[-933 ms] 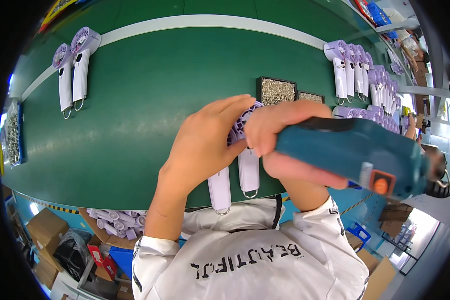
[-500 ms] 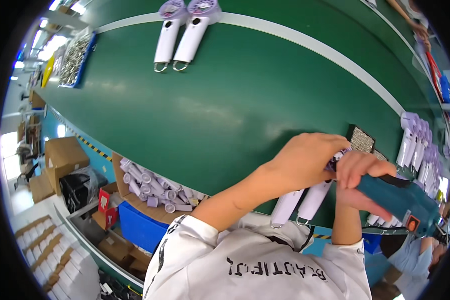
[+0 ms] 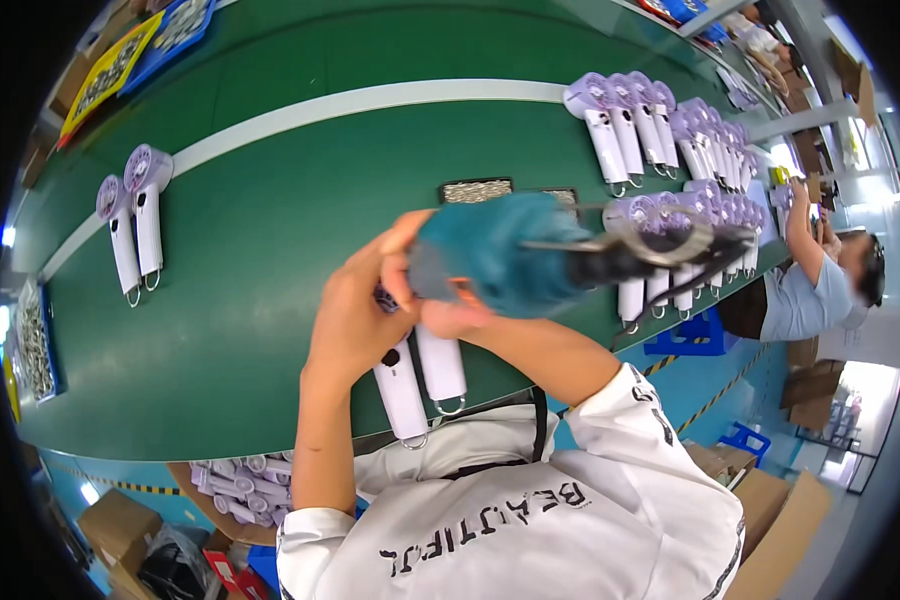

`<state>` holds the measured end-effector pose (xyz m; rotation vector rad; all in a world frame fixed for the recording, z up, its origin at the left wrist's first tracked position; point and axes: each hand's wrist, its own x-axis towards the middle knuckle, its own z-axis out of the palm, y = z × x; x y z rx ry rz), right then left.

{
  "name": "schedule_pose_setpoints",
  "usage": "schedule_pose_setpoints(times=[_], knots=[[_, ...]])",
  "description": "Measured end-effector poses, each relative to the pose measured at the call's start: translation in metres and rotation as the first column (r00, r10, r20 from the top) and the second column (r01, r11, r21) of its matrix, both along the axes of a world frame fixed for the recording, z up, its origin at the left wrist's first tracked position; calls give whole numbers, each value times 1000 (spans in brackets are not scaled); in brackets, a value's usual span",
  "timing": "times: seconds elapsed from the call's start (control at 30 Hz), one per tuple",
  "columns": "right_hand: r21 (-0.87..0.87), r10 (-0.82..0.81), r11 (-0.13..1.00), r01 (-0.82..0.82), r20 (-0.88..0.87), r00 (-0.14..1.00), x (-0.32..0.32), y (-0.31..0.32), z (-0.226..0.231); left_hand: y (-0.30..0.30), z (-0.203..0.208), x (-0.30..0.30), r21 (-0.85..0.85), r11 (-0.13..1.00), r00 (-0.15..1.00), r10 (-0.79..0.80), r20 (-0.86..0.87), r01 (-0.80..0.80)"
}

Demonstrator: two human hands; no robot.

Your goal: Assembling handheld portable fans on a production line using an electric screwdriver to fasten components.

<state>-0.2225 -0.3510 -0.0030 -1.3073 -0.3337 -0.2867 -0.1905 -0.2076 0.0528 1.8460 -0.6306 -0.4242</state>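
Two white-and-purple handheld fans lie side by side at the near edge of the green table, the left fan and the right fan, each with a wire loop at its handle end. My left hand is closed round the head of the left fan, whose purple rim shows only in part. My right hand grips a teal electric screwdriver, held nearly level over the fan heads. Its tip is hidden behind my fingers. Just beyond it sits a black tray of small screws, with a second tray partly covered by the tool.
Rows of finished-looking fans stand to the right. Another pair of fans lies at the left. Parts trays sit at the far left. A carton of purple fan parts is below the table edge. A co-worker sits at the right.
My view has turned to the right, so the table and things appear shifted left. Both hands stay together at the fan heads, with the screwdriver still in my right hand.
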Motion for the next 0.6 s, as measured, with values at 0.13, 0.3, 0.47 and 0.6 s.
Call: schedule_pose_setpoints(times=[0.13, 0.3, 0.47, 0.6], knots=[[243, 76, 964, -112, 152, 985, 14, 4, 38, 2, -22, 9, -40, 996, 986, 79, 148, -74], [402, -153, 908, 121, 48, 987, -3, -22, 88, -2, -13, 30, -43, 994, 983, 104, 151, -99], [381, -521, 828, 411, 251, 816, -41, -112, 56, -8, -4, 17, -6, 978, 923, 200, 329, -210], [315, -561, 819, 480, 258, 787, -42, -120, 40, 22, -21, -11, -3, 984, 954, 175, 244, -180]])
